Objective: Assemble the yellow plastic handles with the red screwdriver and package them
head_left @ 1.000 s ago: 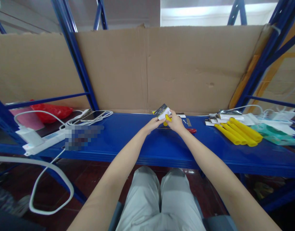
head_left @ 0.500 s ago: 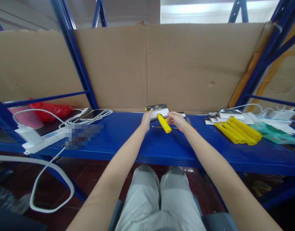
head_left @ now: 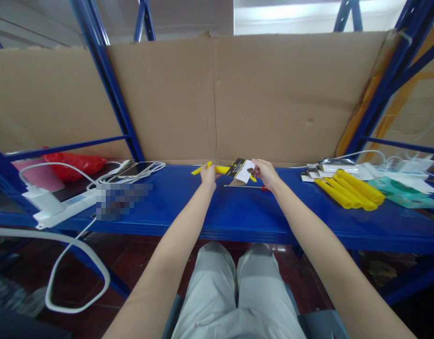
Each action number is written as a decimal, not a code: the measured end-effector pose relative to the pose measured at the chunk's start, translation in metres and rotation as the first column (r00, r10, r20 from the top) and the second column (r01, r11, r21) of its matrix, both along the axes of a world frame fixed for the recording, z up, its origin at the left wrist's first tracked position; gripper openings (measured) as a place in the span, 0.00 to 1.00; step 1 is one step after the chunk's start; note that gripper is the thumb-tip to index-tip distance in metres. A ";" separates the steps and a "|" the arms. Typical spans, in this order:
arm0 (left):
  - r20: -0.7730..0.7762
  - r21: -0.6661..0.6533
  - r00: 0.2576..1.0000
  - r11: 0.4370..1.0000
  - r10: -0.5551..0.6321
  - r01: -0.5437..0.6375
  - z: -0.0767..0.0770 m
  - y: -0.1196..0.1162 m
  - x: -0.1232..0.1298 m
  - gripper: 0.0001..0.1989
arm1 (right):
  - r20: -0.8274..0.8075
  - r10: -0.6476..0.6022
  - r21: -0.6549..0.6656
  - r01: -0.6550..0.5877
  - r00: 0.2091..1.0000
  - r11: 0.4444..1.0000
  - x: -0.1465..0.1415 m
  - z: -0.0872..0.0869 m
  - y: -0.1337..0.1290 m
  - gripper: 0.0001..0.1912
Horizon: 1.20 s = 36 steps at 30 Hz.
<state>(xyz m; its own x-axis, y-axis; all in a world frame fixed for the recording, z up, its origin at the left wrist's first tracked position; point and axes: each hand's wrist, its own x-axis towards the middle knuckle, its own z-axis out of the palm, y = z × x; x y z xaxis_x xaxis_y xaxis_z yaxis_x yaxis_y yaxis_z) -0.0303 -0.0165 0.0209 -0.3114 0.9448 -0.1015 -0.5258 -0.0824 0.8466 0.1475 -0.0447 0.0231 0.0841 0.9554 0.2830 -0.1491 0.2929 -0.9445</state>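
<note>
My left hand [head_left: 208,176] is closed round a yellow tool [head_left: 222,169] near the back of the blue table. A black and white card [head_left: 242,171] lies across the tool's right part. The fingers of my right hand [head_left: 265,173] pinch the card's right edge. Beneath them on the table lies a screwdriver [head_left: 243,186] with a thin metal shaft and a red handle, partly covered by my right hand. The tool's exact shape is partly hidden by the card and my left hand.
Several yellow tubes [head_left: 351,190] lie at the right, beside a green packet [head_left: 402,193] and white packets. At the left are a white power strip [head_left: 66,207], coiled white cable and a red bag [head_left: 77,165]. A cardboard sheet [head_left: 273,99] stands behind the blue table [head_left: 238,216].
The yellow tool has turned from pointing toward me to lying sideways. My left hand has shifted slightly left onto it, and the card has tilted. The screwdriver's red handle shows more.
</note>
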 end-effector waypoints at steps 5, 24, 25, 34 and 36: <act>-0.078 -0.016 0.996 0.999 0.045 -0.046 0.001 0.002 -0.008 0.20 | -0.114 -0.160 0.015 0.163 0.981 0.987 0.014 0.006 0.003 0.16; -0.273 -0.118 0.901 0.942 -0.336 0.316 0.000 -0.006 0.004 0.15 | 0.213 -0.492 -0.334 0.536 0.844 0.775 0.072 -0.005 0.072 0.05; -0.251 -0.121 0.898 0.932 -0.362 0.342 0.000 -0.005 0.004 0.15 | 0.223 -0.487 -0.343 0.535 0.845 0.772 0.073 -0.007 0.076 0.05; -0.115 -0.184 0.811 0.814 -0.574 0.551 0.001 -0.005 0.003 0.14 | 0.222 -0.474 -0.370 0.523 0.852 0.768 0.087 -0.017 0.104 0.12; -0.101 -0.176 0.812 0.813 -0.575 0.555 0.001 -0.005 0.004 0.15 | 0.189 -0.467 -0.330 0.504 0.864 0.798 0.087 -0.018 0.108 0.14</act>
